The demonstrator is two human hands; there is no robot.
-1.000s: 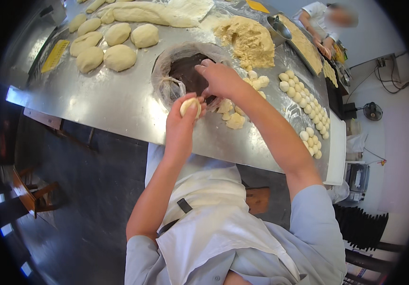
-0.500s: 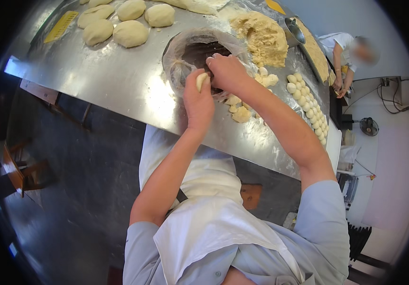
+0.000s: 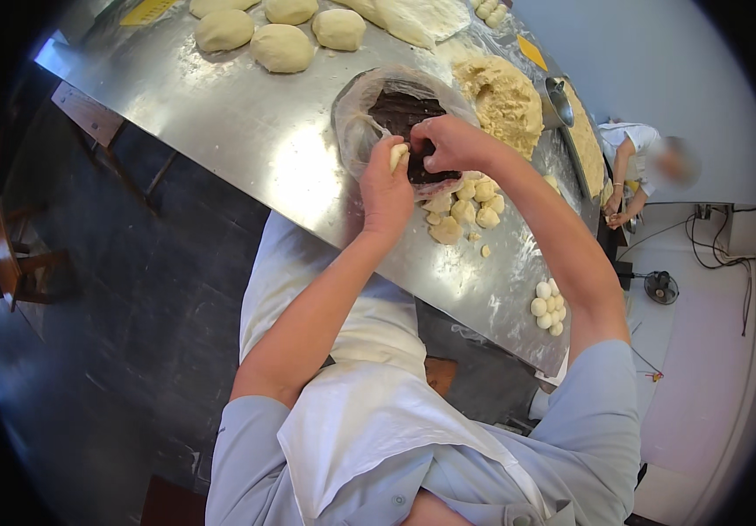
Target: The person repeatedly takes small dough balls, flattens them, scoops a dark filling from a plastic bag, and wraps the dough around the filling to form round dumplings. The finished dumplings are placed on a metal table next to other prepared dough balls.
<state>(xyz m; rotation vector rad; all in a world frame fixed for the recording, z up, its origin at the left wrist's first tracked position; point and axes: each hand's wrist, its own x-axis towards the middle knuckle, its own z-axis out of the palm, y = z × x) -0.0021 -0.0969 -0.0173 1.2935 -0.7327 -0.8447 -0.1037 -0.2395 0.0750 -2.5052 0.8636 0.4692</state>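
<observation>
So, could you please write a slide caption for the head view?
The left hand holds dough while the right hand curls over dark paste in a plastic-lined bowl on a metal table.

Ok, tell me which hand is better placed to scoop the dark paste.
Probably the right hand: it reaches over the dark paste, while the left hand is occupied, holding a piece of dough.
</observation>
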